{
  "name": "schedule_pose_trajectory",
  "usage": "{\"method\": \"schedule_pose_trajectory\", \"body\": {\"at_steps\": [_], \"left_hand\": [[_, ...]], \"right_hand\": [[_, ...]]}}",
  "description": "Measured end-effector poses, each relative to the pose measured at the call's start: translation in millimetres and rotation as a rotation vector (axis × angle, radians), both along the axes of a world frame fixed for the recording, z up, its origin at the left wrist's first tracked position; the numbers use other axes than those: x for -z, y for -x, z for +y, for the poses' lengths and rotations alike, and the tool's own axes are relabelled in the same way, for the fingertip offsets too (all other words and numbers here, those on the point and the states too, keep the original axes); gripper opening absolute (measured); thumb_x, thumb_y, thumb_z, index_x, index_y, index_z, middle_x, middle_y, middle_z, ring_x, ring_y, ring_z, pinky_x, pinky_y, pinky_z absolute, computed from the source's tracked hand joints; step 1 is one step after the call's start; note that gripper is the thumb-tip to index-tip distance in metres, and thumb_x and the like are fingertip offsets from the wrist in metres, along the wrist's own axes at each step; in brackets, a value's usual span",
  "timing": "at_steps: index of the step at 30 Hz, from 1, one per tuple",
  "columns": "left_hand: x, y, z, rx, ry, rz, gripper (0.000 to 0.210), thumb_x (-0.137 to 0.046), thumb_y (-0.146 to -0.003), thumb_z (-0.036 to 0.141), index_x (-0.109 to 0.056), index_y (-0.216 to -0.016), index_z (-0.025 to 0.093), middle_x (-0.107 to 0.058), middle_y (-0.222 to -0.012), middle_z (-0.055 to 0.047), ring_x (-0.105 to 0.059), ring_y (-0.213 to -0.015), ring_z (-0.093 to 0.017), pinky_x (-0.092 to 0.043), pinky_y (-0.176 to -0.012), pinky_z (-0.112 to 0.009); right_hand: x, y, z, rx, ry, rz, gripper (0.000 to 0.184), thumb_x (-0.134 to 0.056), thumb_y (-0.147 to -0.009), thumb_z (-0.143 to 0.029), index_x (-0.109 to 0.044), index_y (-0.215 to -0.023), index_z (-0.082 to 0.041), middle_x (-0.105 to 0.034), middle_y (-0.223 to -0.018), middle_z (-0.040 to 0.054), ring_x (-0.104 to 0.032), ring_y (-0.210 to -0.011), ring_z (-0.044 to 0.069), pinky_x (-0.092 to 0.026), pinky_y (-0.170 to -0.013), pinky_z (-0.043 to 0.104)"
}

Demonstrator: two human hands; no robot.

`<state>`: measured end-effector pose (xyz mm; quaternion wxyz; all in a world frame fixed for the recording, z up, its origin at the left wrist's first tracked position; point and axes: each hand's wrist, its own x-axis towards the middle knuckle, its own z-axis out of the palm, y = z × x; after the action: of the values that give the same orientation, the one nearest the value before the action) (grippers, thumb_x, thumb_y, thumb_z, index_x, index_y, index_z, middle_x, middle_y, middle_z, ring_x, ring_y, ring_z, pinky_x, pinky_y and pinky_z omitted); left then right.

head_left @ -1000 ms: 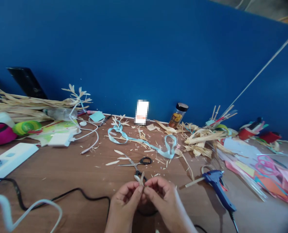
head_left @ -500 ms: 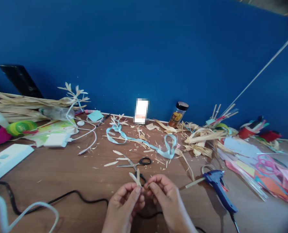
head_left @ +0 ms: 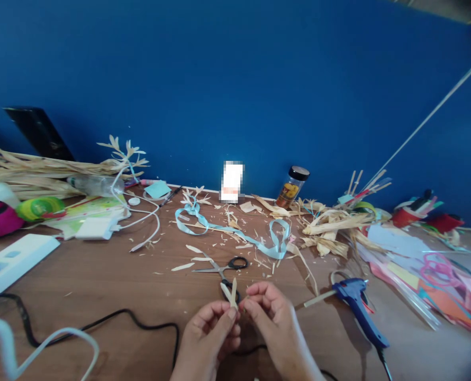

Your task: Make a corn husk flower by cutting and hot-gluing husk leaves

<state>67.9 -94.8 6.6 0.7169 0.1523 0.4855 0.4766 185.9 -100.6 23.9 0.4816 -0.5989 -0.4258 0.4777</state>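
Between thumb and fingers, my left hand (head_left: 214,333) pinches two pale, pointed husk strips (head_left: 233,293) that spread in a V. Close beside it, my right hand (head_left: 270,320) is closed in a pinch at the lower end of the strips; what its fingertips hold is too small to make out. Black-handled scissors (head_left: 222,269) lie spread just beyond my hands, one handle partly behind the strips. Several cut petal-shaped husk pieces (head_left: 183,267) rest to the left of the blades. Farther back, a light blue ribbon (head_left: 235,233) curls across the table.
A blue glue gun (head_left: 358,307) lies to the right with its cord. Dried husks (head_left: 331,227) and a lidded jar (head_left: 293,186) stand behind. On the left are a white power strip (head_left: 21,264), a black cable (head_left: 112,317) and a charger (head_left: 96,227).
My left hand and the husk strips have shifted slightly right and down. The right hand's fingertips have moved a little, staying near the strips.
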Motion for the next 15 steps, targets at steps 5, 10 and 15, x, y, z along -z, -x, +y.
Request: {"method": "schedule_pose_trajectory", "body": {"at_steps": [5, 10, 15], "left_hand": [[-2.2, -1.5, -1.1, -0.009, 0.018, 0.024, 0.034, -0.083, -0.041, 0.033, -0.065, -0.062, 0.013, -0.062, -0.052, 0.0, -0.058, -0.048, -0.01, -0.046, -0.042, -0.015], [-0.9, -0.8, -0.5, -0.014, 0.022, 0.009, 0.034, -0.084, -0.04, 0.031, -0.065, -0.062, 0.013, -0.064, -0.054, -0.001, -0.059, -0.048, -0.01, -0.047, -0.042, -0.016], [-0.1, -1.1, -1.0, -0.038, 0.013, -0.002, 0.035, -0.084, -0.038, 0.03, -0.064, -0.06, 0.013, -0.063, -0.051, 0.001, -0.058, -0.046, -0.01, -0.047, -0.042, -0.016]], "right_hand": [[-0.6, -1.7, -1.0, -0.034, -0.013, -0.006, 0.011, -0.059, -0.077, -0.026, -0.057, -0.078, -0.015, -0.066, -0.072, 0.0032, -0.058, -0.065, 0.015, -0.042, -0.061, 0.024], [0.9, -4.7, -0.3, -0.063, -0.046, -0.02, 0.01, -0.059, -0.078, -0.026, -0.059, -0.077, -0.016, -0.064, -0.072, 0.0015, -0.056, -0.066, 0.014, -0.041, -0.061, 0.023], [3.6, -4.5, -1.3, -0.054, -0.021, 0.008, 0.022, -0.061, -0.076, -0.03, -0.056, -0.093, -0.017, -0.064, -0.073, 0.0016, -0.057, -0.065, 0.014, -0.042, -0.061, 0.024]]}}
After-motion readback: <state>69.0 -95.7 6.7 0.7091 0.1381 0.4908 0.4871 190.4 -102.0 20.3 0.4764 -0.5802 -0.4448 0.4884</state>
